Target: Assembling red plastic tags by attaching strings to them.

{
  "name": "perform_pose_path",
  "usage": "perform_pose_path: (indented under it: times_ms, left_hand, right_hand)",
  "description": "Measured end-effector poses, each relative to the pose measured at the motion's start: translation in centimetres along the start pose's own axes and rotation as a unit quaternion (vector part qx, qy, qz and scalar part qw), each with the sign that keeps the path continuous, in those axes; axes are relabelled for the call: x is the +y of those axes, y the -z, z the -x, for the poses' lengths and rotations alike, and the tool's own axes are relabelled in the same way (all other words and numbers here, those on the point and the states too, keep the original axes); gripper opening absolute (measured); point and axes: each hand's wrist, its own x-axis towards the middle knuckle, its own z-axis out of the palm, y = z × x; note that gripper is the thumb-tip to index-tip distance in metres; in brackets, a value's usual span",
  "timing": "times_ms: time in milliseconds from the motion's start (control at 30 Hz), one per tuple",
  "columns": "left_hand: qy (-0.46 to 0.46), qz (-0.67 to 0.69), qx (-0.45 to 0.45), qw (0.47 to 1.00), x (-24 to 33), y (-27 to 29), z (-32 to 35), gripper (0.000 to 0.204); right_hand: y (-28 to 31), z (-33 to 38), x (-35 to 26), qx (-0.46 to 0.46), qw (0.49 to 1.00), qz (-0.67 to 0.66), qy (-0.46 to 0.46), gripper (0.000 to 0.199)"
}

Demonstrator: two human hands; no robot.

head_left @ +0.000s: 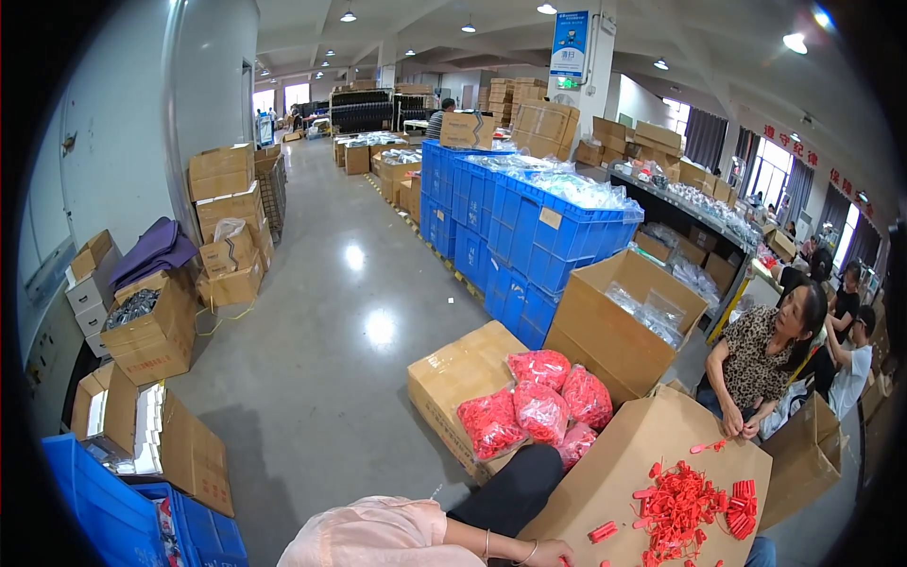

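Note:
My left hand [550,553], with bangles at its wrist, comes from a pink sleeve [378,531] and lies by the near left edge of a cardboard surface [605,472]. The picture's lower edge cuts off its fingers, so their grip is hidden. A small red bundle [602,532] lies just right of it. Beyond is a loose pile of red corded pieces [675,510], with a neat stack of red strips [742,510] on its right. My right hand is not in view.
Bags of red pieces [541,411] rest on a closed carton [453,378] at the left. Across the surface sits a co-worker [765,359], hands at its far edge near a red piece [707,447]. An open carton [619,321] and stacked blue crates [557,227] stand behind.

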Motion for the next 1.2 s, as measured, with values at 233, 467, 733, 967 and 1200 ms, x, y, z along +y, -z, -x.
perform_pose_path:
  times_ms: [233,467,733,967,1200]
  left_hand:
    - [-0.015,0.038,-0.003,0.999,-1.7,-0.9,0.0,0.023]
    - [0.088,0.093,-0.035,0.991,0.3,-0.8,-0.4,0.019]
    - [0.106,0.147,-0.024,0.983,2.2,-0.3,-1.8,0.023]
    - [0.113,0.126,-0.039,0.985,2.2,-1.8,-1.5,0.023]
    - [0.116,0.116,-0.058,0.985,1.7,-1.4,-1.5,0.024]
  right_hand:
    - [1.2,0.5,-0.6,-0.022,1.0,-0.01,-0.011,0.009]
    - [-2.5,0.4,3.6,0.073,0.99,-0.12,0.021,0.008]
    - [-0.8,-0.8,3.0,0.069,0.96,-0.191,-0.191,0.006]
    - [-1.4,1.3,4.0,0.073,0.904,-0.294,-0.303,0.007]
    - [-2.3,1.6,5.3,0.055,0.838,-0.428,-0.334,0.012]
